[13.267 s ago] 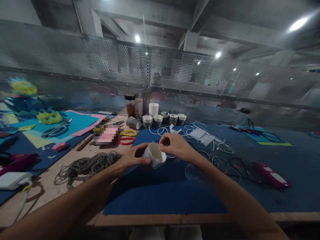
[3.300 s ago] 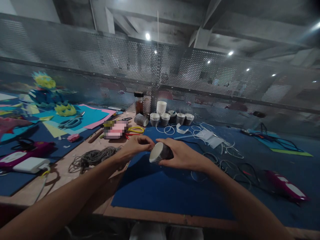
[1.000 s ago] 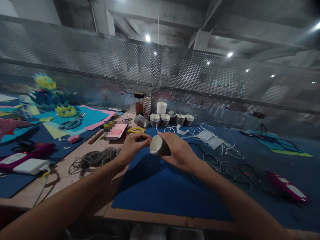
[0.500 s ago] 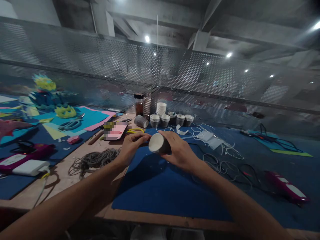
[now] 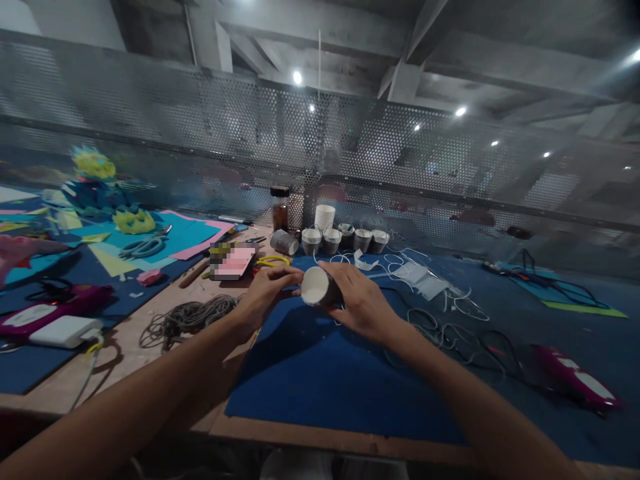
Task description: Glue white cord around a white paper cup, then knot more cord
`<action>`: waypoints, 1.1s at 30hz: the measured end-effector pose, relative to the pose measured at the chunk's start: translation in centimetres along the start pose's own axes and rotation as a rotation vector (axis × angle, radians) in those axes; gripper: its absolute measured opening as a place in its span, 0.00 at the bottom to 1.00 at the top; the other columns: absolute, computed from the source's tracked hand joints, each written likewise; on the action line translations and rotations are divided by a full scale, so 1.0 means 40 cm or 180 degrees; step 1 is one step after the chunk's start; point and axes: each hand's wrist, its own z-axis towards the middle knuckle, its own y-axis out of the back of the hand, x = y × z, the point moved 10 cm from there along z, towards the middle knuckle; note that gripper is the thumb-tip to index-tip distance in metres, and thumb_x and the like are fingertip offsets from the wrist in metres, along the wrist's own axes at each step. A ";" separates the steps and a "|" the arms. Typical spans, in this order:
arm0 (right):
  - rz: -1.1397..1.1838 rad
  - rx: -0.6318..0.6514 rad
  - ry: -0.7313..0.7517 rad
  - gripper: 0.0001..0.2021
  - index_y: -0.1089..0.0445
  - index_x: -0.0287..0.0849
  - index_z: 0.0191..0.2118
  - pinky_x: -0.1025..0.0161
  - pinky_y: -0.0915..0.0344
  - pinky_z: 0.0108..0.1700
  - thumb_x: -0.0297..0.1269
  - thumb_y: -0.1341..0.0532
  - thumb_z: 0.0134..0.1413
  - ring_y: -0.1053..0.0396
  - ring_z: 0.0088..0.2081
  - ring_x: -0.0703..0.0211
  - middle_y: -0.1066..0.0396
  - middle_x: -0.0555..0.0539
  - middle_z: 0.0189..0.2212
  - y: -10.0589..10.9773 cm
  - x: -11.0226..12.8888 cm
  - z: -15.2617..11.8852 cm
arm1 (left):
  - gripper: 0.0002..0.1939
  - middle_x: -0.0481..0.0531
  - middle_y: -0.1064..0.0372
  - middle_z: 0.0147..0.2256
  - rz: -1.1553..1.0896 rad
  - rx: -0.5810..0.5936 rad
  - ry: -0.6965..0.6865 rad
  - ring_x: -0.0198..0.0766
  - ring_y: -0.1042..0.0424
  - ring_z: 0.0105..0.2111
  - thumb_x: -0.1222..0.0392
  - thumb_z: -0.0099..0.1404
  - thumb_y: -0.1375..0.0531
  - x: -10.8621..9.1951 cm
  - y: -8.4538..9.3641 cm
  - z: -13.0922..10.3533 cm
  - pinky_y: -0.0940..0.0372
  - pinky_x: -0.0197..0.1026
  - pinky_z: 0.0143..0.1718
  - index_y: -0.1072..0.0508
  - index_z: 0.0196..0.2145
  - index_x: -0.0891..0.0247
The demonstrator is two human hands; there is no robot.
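My right hand (image 5: 363,297) is wrapped around a small paper cup (image 5: 315,287), white inside with a dark grey outer side. The cup is tipped sideways, its round white mouth facing me. Just left of the rim is my left hand (image 5: 267,293), thumb and fingers pinched together. What the pinch holds, if anything, is too small to make out. Both hands are above a blue mat (image 5: 345,387). Behind them stands a row of grey-wrapped cups (image 5: 332,241), with a stack of white cups (image 5: 325,217) and a cup on its side (image 5: 284,243).
Left of the mat lie a bundle of grey cord (image 5: 195,317), yellow-handled pliers (image 5: 273,262) and scissors (image 5: 145,247) on coloured paper. To the right are tangled white wires (image 5: 450,333) and a magenta power strip (image 5: 580,380). A brown jar (image 5: 281,210) stands near the mesh screen.
The cup has shifted very slightly right in the picture, as has the whole scene. Both hands keep nearly the same pose at the cup.
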 end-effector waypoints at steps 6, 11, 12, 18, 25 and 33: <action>-0.0196 0.0090 0.0073 0.33 0.51 0.42 0.66 0.45 0.38 0.58 0.33 0.38 0.58 0.40 0.58 0.46 0.39 0.38 0.58 -0.010 0.008 0.000 | 0.10 0.52 0.25 0.32 0.0125 -0.0054 -0.0030 0.39 0.27 0.34 0.56 0.49 0.29 0.004 0.003 0.000 0.30 0.41 0.38 0.21 0.27 0.63; -0.0350 0.0116 0.0134 0.33 0.52 0.41 0.67 0.45 0.38 0.58 0.31 0.39 0.58 0.40 0.58 0.44 0.39 0.37 0.58 -0.020 0.017 -0.002 | 0.09 0.50 0.25 0.30 0.0347 -0.0086 -0.0193 0.37 0.28 0.32 0.56 0.51 0.30 -0.007 0.001 -0.007 0.31 0.39 0.38 0.21 0.28 0.63; -0.0373 0.0110 0.0134 0.34 0.53 0.41 0.67 0.44 0.39 0.58 0.31 0.39 0.58 0.40 0.58 0.44 0.39 0.37 0.58 -0.022 0.019 -0.002 | 0.09 0.50 0.25 0.30 0.0415 -0.0104 -0.0242 0.37 0.28 0.31 0.55 0.52 0.31 -0.012 0.001 -0.009 0.31 0.39 0.38 0.21 0.28 0.63; -0.0523 0.0080 0.0145 0.33 0.52 0.36 0.66 0.46 0.39 0.59 0.31 0.39 0.58 0.41 0.58 0.44 0.39 0.35 0.58 -0.029 0.033 -0.006 | 0.12 0.52 0.24 0.31 0.0963 -0.0381 -0.0662 0.40 0.27 0.33 0.53 0.52 0.31 -0.046 0.013 -0.021 0.32 0.41 0.39 0.20 0.30 0.64; -0.0405 -0.0191 0.0096 0.35 0.57 0.43 0.69 0.46 0.41 0.61 0.31 0.41 0.60 0.42 0.60 0.45 0.41 0.38 0.60 -0.006 0.015 -0.006 | 0.13 0.54 0.23 0.39 0.0058 -0.0210 -0.0545 0.44 0.27 0.41 0.53 0.56 0.33 -0.038 0.003 -0.017 0.30 0.44 0.43 0.20 0.36 0.63; -0.0513 -0.0550 0.0024 0.35 0.60 0.44 0.69 0.45 0.42 0.61 0.36 0.42 0.63 0.43 0.60 0.43 0.41 0.36 0.59 0.025 0.000 -0.011 | 0.10 0.52 0.24 0.35 -0.0455 0.0326 0.0082 0.38 0.26 0.35 0.60 0.55 0.31 0.016 -0.038 -0.019 0.30 0.41 0.42 0.21 0.36 0.65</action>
